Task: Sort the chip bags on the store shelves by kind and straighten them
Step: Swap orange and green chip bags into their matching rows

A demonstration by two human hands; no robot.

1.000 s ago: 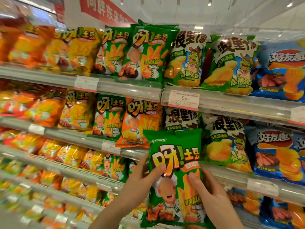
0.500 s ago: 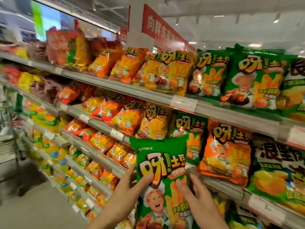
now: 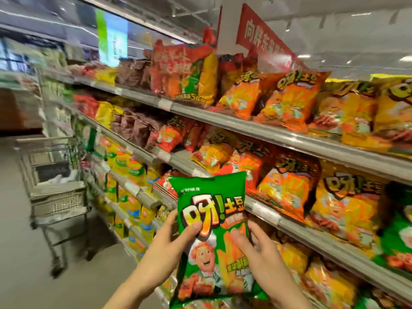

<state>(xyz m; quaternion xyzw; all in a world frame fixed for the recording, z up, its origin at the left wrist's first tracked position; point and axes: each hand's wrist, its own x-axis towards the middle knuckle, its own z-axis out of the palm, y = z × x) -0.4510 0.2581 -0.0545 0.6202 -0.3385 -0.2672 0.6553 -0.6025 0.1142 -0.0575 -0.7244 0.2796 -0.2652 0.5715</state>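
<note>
I hold a green chip bag (image 3: pixel 214 233) upright in front of the shelves, low in the middle of the view. My left hand (image 3: pixel 171 241) grips its left edge with the thumb on the front. My right hand (image 3: pixel 260 253) grips its right edge the same way. Behind it the shelves (image 3: pixel 278 132) carry rows of orange chip bags (image 3: pixel 287 101) and yellow-orange bags (image 3: pixel 347 204). A green bag (image 3: pixel 399 237) shows at the far right edge. The whole view is blurred by motion.
A metal shopping cart (image 3: pixel 58 195) stands in the aisle at the left, close to the shelves. Dark brown and red bags (image 3: pixel 133 128) fill the shelves farther down the aisle. A red banner (image 3: pixel 263 39) hangs overhead. Grey floor (image 3: pixel 24 253) stretches lower left.
My view has swung left along the aisle: the green and blue bags slid off to the right, and the cart and farther shelves came into view. Both hands still hold the green bag.
</note>
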